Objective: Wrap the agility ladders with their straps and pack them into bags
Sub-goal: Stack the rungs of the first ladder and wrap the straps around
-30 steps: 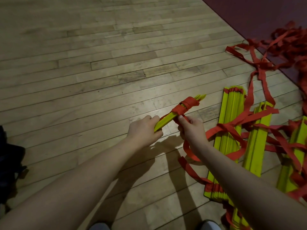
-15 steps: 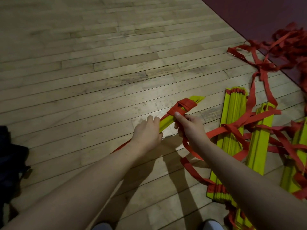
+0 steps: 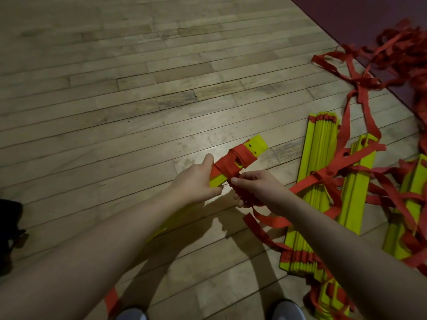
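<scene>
I hold a bundle of yellow agility-ladder rungs [image 3: 257, 146] above the wooden floor, its far end wound with a red strap [image 3: 233, 160]. My left hand [image 3: 196, 181] grips the bundle just below the wrap. My right hand [image 3: 256, 189] pinches the red strap beside the bundle, and the loose strap trails down to the floor on the right. The bundle's near end is hidden under my left forearm.
Several more yellow rung stacks [image 3: 320, 181] lie on the floor at right, tangled in loose red straps [image 3: 360, 77] that run to a dark red mat [image 3: 369, 17]. A dark bag [image 3: 9, 227] sits at the left edge. My shoes [image 3: 286, 310] show at the bottom.
The bundle has turned so its flat yellow face shows. My right hand has moved down beside the wrap with a bunch of strap, and the wrap is wider.
</scene>
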Action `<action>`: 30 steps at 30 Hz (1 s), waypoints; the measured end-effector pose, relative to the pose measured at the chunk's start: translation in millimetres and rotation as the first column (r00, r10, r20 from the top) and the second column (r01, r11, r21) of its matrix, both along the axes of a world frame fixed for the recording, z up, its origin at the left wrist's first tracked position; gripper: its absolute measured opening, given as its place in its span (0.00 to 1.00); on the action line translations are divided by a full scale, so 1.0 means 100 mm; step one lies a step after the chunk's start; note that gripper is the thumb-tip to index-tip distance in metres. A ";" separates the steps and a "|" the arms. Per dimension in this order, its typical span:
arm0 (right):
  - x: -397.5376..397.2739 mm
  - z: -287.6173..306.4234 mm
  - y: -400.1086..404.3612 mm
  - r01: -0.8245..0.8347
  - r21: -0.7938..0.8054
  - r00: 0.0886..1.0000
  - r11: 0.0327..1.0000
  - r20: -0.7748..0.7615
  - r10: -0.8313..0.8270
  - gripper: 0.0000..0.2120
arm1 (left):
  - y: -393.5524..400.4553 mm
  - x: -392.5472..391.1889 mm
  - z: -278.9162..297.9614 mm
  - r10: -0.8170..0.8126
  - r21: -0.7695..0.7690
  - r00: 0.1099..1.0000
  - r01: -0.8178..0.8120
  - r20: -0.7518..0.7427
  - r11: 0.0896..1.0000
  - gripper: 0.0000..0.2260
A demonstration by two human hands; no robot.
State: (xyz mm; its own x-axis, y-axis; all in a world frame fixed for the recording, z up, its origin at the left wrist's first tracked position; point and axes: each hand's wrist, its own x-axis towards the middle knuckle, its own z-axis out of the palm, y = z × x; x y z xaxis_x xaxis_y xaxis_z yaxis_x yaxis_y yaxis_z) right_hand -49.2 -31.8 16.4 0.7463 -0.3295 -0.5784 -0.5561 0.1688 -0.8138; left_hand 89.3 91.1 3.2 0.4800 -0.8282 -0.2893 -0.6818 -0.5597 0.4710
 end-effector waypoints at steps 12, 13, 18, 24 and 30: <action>-0.03 -0.19 0.23 0.170 -0.193 0.985 0.966 0.068 -0.160 0.12 | 0.03 0.04 0.05 -0.225 0.112 0.974 0.228 -0.040 0.967 0.17; -0.04 -0.20 0.24 0.203 -0.173 0.979 0.964 0.070 -0.193 0.11 | 0.04 0.05 0.06 -0.260 0.056 0.965 0.262 -0.039 0.963 0.16; -0.06 -0.17 0.26 0.204 -0.063 0.978 0.977 0.064 -0.200 0.10 | 0.10 -0.06 0.00 -0.112 -0.029 0.953 0.109 -0.282 0.994 0.14; -0.14 -0.14 0.22 -0.084 -0.020 0.994 0.996 -0.070 0.083 0.09 | -0.03 -0.07 -0.02 0.018 0.030 0.975 -0.012 -0.220 0.999 0.25; -0.10 -0.13 0.12 0.070 -0.030 0.997 0.997 0.038 -0.069 0.04 | -0.18 0.01 0.05 -0.099 0.144 0.993 0.106 -0.056 0.984 0.28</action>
State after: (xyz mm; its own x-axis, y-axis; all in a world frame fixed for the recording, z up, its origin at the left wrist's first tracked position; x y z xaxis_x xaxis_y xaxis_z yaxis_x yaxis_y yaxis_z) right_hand -59.5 -19.7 3.2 0.7415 -0.3990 -0.5394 -0.5134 0.1802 -0.8390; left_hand 90.3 73.1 8.6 0.3770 -0.8194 -0.4317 -0.7178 -0.5531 0.4229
